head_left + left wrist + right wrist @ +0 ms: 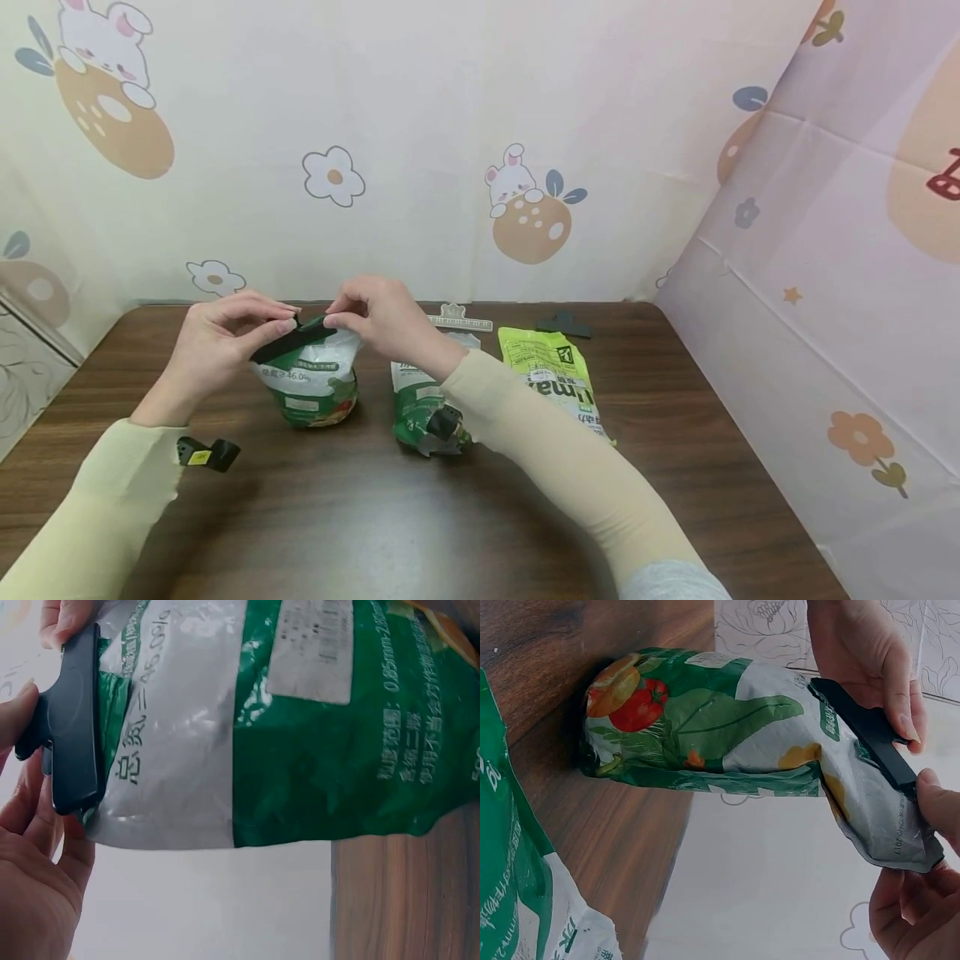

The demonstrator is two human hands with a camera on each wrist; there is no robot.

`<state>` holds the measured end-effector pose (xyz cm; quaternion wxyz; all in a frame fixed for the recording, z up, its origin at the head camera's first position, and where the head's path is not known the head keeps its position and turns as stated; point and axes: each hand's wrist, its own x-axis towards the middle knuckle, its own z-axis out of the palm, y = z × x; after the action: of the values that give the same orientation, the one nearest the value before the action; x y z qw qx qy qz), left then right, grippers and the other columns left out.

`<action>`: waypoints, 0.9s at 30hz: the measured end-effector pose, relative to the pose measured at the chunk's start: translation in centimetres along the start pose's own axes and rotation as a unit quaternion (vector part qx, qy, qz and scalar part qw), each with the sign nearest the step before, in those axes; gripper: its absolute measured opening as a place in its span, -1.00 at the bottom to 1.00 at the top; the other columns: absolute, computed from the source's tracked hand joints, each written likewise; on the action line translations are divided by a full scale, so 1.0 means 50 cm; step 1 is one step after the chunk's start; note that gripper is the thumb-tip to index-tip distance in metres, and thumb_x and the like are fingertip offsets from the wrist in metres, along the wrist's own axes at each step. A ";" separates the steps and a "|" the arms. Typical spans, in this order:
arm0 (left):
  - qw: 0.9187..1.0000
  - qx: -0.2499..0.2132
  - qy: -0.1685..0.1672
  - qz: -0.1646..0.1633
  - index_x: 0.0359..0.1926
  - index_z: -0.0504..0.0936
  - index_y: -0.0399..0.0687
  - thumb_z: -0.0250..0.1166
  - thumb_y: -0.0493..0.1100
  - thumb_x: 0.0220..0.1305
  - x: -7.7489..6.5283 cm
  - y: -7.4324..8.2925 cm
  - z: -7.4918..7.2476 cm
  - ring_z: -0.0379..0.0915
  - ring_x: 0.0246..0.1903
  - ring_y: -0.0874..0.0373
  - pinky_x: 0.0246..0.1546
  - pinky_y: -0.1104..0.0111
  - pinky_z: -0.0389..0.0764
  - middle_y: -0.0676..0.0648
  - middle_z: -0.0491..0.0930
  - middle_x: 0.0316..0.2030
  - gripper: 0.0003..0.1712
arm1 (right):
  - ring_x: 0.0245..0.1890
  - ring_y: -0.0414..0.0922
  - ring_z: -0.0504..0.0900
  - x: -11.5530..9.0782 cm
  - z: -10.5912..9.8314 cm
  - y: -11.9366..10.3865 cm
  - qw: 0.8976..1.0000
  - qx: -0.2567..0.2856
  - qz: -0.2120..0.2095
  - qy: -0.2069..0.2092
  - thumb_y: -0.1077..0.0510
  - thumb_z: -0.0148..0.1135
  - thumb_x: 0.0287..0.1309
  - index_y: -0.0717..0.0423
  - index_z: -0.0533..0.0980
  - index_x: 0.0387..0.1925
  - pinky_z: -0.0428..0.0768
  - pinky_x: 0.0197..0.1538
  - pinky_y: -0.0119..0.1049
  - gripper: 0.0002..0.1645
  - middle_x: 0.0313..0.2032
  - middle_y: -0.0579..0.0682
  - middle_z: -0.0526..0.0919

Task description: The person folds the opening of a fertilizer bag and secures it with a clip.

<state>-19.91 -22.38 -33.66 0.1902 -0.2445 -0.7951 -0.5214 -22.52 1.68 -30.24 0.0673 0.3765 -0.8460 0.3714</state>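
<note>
A green-and-white bag (318,392) with vegetable pictures stands on the table at the left, its top gathered in a black bag clip (75,724). My left hand (210,350) grips the handle side of the clip between thumb and fingers. At the other end of the clip, my right hand (919,907) pinches the bag's top corner between thumb and fingertips. In the right wrist view the bag's upper part bends over toward that hand. The clip's bar lies across the bag's top just below the edge.
A second green-and-white bag (420,408) lies in the middle, partly behind the right forearm. To its right lies a yellow-green bag (551,371). Behind them are a whitish clip (461,321) and a dark clip (564,325), near the table's back edge by the patterned curtain (420,150).
</note>
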 end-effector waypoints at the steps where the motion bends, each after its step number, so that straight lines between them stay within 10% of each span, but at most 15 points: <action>1: 1.000 0.001 -0.002 -0.011 -0.17 0.75 -0.29 0.42 -0.46 0.15 -0.002 0.001 -0.001 0.64 -0.27 0.24 -0.28 0.54 0.59 -0.05 0.72 -0.22 -0.80 | -0.37 -0.29 0.51 0.000 0.000 0.000 1.000 -0.001 0.000 -0.005 0.09 0.37 0.22 0.02 0.66 -0.31 0.46 -0.27 -0.49 -0.91 -0.36 -0.23 0.63; 11: 0.993 0.055 -0.034 -0.100 0.23 0.59 0.01 0.42 -0.21 0.26 -0.031 -0.014 -0.017 0.61 -0.28 0.26 -0.34 0.50 0.54 0.26 0.67 -0.12 -0.49 | -0.23 -0.35 0.55 -0.004 0.003 0.005 1.000 -0.001 0.005 -0.022 0.09 0.33 0.28 0.04 0.64 -0.16 0.47 -0.13 -0.53 -0.84 -0.23 -0.20 0.66; 19: 0.987 0.087 -0.065 -0.121 0.24 0.55 -0.15 0.39 -0.11 0.31 -0.057 -0.027 -0.033 0.58 -0.26 0.32 -0.33 0.50 0.56 0.18 0.65 -0.13 -0.48 | 0.03 -0.29 0.56 -0.016 0.008 0.020 0.998 0.023 0.047 -0.034 0.03 0.33 0.30 0.08 0.50 0.18 0.46 0.06 -0.50 -0.53 0.06 -0.08 0.63; 27: 0.976 0.099 -0.096 -0.166 0.23 0.53 -0.23 0.38 -0.05 0.32 -0.085 -0.051 -0.045 0.54 -0.20 0.48 -0.28 0.55 0.56 -0.15 0.61 0.05 -0.45 | -0.32 -0.15 0.54 -0.040 0.017 0.032 0.989 0.060 0.125 -0.058 -0.14 0.34 0.26 -0.03 0.39 0.33 0.52 -0.19 -0.30 -0.31 -0.02 -0.09 0.60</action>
<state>-17.88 -26.11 -37.03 0.0467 -0.1381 -0.8867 -0.4388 -22.05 2.96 -32.58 -0.0520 0.2918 -0.8654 0.4040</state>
